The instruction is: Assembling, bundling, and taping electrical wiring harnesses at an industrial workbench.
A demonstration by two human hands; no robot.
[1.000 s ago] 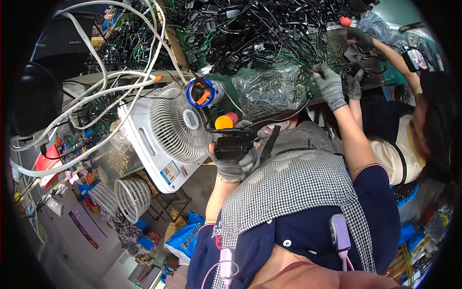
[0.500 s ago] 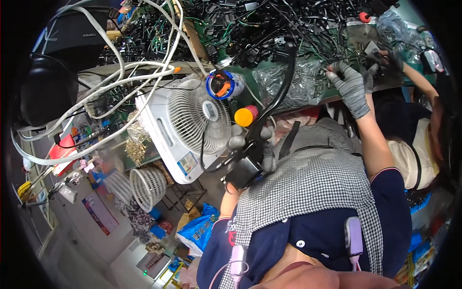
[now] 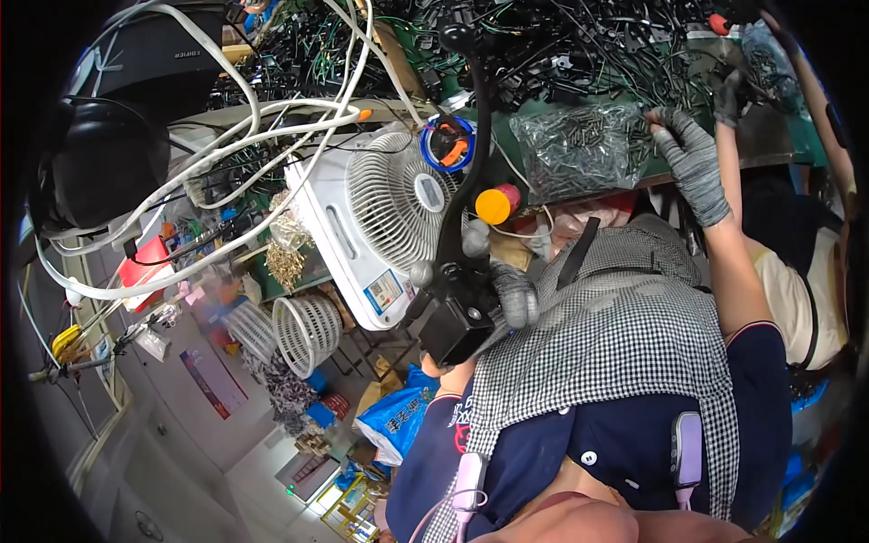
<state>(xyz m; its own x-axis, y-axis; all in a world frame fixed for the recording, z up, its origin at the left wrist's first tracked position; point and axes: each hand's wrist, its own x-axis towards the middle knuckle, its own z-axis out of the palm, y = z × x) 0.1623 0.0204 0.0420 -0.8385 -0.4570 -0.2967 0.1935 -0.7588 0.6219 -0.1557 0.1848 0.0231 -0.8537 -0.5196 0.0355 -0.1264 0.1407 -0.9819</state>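
My left hand (image 3: pixel 514 294), in a grey glove, is wrapped round a long, curved black cable-like piece (image 3: pixel 477 136) with a rounded upper end. A black box (image 3: pixel 457 331) sits by that wrist and hides part of the hand. My right hand (image 3: pixel 693 163), also grey-gloved, is raised with thumb and fingertips together at the right edge of a clear plastic bag (image 3: pixel 579 149) of small metal pins. What lies between those fingertips is too small to make out. Loose black cables (image 3: pixel 561 59) are heaped beyond the bag.
A white box fan (image 3: pixel 385 195) stands left of the bag, with a blue-rimmed tub (image 3: pixel 448 143) and a yellow-lidded jar (image 3: pixel 494 206) beside it. White cables (image 3: pixel 208 145) loop at left. A co-worker's dark-gloved hand (image 3: pixel 728 95) works at the right. White baskets (image 3: pixel 306 335) stand below.
The black piece in my left hand has swung more upright, its upper end rising leftward. My right hand stays by the bag's edge, fingertips together. The co-worker's hand has shifted away from mine.
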